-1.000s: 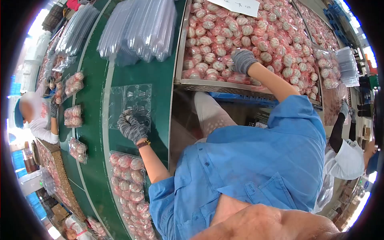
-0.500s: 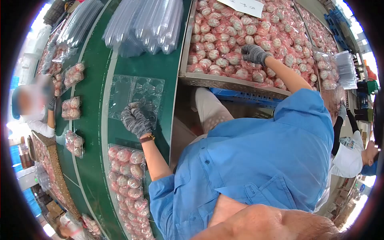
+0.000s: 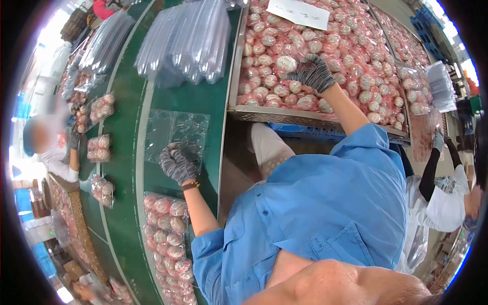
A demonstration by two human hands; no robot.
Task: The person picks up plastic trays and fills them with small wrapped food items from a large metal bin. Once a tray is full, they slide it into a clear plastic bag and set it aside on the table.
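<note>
My left hand (image 3: 179, 163), in a grey striped knit glove, is at the near edge of an open clear plastic clamshell tray (image 3: 185, 127) lying on the green conveyor. Its fingers are curled together, apparently gripping that edge. My right hand (image 3: 314, 73), gloved alike, is over a large metal bin (image 3: 284, 113) of round white pieces in pink-and-clear film. Thumb and fingers are apart, with one wrapped white ball (image 3: 286, 63) just beside them. Below my left hand, filled clear packs (image 3: 165, 222) stand in a row on the belt.
Nested clear plastic trays (image 3: 185, 43) lie at the belt's top end. A paper sheet (image 3: 299, 13) rests on the wrapped pieces. Across the green belt (image 3: 124, 152) are more filled packs (image 3: 98, 148) and a co-worker in white (image 3: 61, 157). Another person (image 3: 445, 203) is at the right.
My right hand has shifted left over the bin and its fingers have spread. My left hand stays at the clear tray. The whole view has shifted slightly.
</note>
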